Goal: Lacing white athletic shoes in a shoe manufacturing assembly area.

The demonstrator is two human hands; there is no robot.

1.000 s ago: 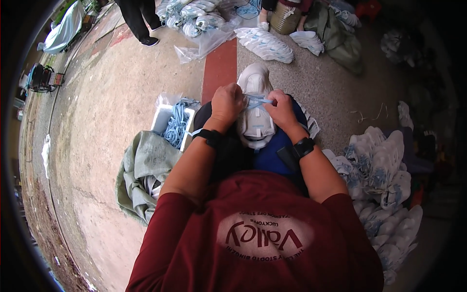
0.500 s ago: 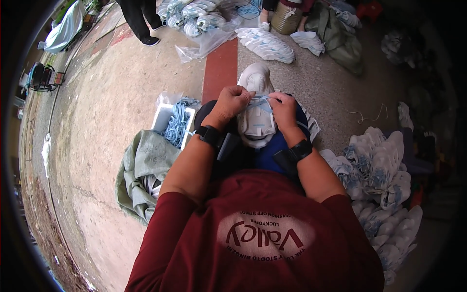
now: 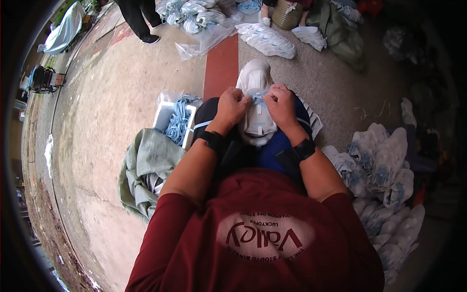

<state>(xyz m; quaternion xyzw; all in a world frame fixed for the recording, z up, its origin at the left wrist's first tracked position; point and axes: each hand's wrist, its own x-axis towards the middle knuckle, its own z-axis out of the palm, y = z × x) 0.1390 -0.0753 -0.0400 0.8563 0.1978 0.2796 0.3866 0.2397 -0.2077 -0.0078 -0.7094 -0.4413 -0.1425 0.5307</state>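
Note:
A white shoe [image 3: 255, 78] rests on my lap between my knees, its toe pointing away from me and its opening toward me. Across its front runs a light blue shoelace [image 3: 258, 97], just above the pale tongue [image 3: 259, 121]. My left hand [image 3: 232, 107] pinches the lace at the shoe's left side with thumb and forefinger. On the opposite side my right hand [image 3: 282, 106] has its fingers curled closed on the lace. The fingertips partly hide the eyelets and the lace's ends.
Left of my knee, a white foam box [image 3: 165, 114] holds blue laces [image 3: 178, 121] beside a green sack [image 3: 153, 160]. Piled white shoes [image 3: 382, 160] lie at my right. Ahead are a row of shoes [image 3: 267, 40], plastic sheeting [image 3: 202, 46] and a standing person's legs [image 3: 138, 22].
My right hand has turned and curled its fingers closer over the shoe. My left hand has shifted slightly left and nearer me. The lace now lies closer across the shoe's front.

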